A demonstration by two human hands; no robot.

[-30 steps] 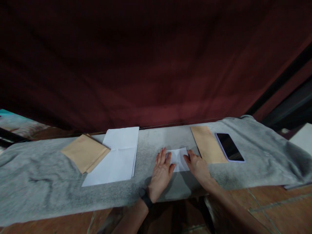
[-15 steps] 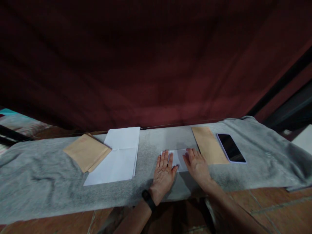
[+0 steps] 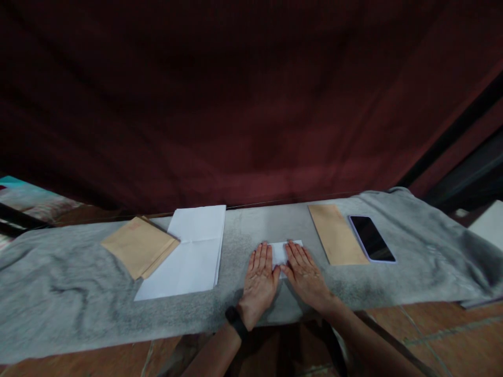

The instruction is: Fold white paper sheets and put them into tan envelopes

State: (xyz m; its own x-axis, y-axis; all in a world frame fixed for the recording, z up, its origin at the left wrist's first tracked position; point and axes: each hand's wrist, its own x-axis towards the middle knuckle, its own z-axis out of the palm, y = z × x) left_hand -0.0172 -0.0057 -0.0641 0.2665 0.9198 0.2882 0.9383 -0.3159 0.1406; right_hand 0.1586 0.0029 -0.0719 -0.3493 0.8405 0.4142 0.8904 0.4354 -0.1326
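Note:
A small folded white paper point(image 3: 279, 254) lies on the grey cloth, mostly covered by my hands. My left hand point(image 3: 260, 280) presses flat on its left part, fingers stretched out and pointing away from me. On the right part rests my right hand point(image 3: 307, 276), also flat, with its fingers extended. The two thumbs nearly meet over the near edge of the paper. Just right of my right hand is a brown envelope point(image 3: 338, 235) lying flat.
A stack of white sheets point(image 3: 196, 256) lies to the left, with brown envelopes point(image 3: 139, 246) overlapping its left side. A phone with a purple edge point(image 3: 371, 238) is beside the right envelope. Grey cloth point(image 3: 78, 293) covers the bench; a dark red curtain point(image 3: 251, 131) hangs behind.
My right hand has moved left across the paper and flattened, its fingers now straight. My left hand has shifted slightly left and stays flat.

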